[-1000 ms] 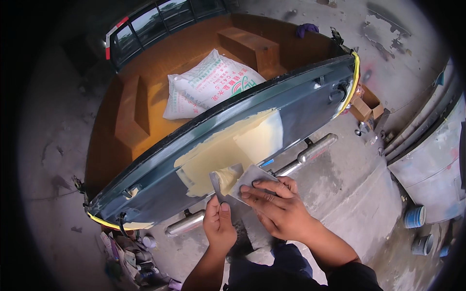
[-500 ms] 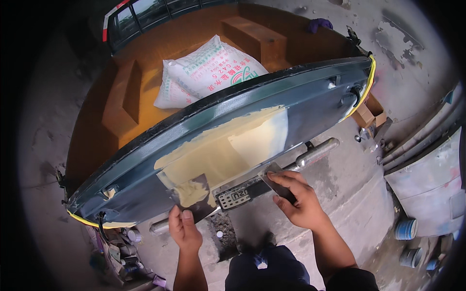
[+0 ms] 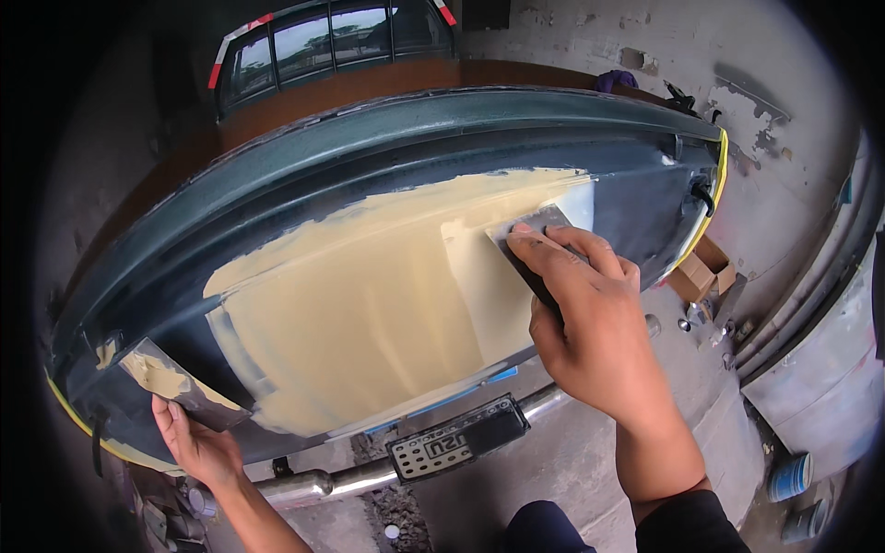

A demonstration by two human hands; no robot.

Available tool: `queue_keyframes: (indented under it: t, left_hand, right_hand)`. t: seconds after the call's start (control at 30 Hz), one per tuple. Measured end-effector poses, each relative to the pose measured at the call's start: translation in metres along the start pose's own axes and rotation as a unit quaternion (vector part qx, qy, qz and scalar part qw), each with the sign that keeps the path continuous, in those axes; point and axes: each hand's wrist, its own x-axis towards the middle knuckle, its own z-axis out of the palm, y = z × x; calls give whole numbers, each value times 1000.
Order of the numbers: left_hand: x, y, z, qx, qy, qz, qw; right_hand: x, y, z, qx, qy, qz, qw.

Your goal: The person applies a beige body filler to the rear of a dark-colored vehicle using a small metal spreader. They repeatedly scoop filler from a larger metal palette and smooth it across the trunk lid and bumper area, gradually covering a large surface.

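Observation:
A dark green pickup tailgate spans the view, with a wide patch of beige filler putty spread across its middle. My right hand grips a flat dark spreader, its blade at the patch's upper right, beside a pale, smoother strip. Fingers lie along the spreader's back, and the thumb is below. At the lower left, my left hand pinches a dark flat plate by its lower edge. A lump of beige putty lies on that plate, which is tilted in front of the tailgate.
Under the tailgate run a chrome bumper bar and a perforated step plate. Yellow tape lines the tailgate's ends. An open cardboard box stands at the right, with cans farther down. The cab's rear window rises beyond.
My right hand has brought its spreader up from below the tailgate to the putty patch. My left hand has moved left with the plate. The view has shifted, and the white sack is out of sight.

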Motion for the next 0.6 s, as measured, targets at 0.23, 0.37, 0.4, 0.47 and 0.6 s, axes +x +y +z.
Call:
queue_keyframes:
  t: [0.23, 0.37, 0.4, 0.47, 0.6]
  left_hand:
    - [14, -24, -19, -69, -62, 58, 994]
    - [16, -28, -18, -86, -111, 69, 988]
    - [17, -29, -18, -84, -121, 73, 986]
    - [18, -30, -21, -78, -121, 81, 986]
    - [18, -29, -22, -81, -118, 83, 986]
  right_hand:
    - [2, 2, 22, -17, 46, -33, 998]
    - [4, -4, 30, -4, 52, -26, 998]
    - [5, -5, 30, -5, 55, -26, 998]
    - [6, -8, 30, -6, 57, -25, 998]
    - [11, -12, 31, -14, 43, -14, 999]
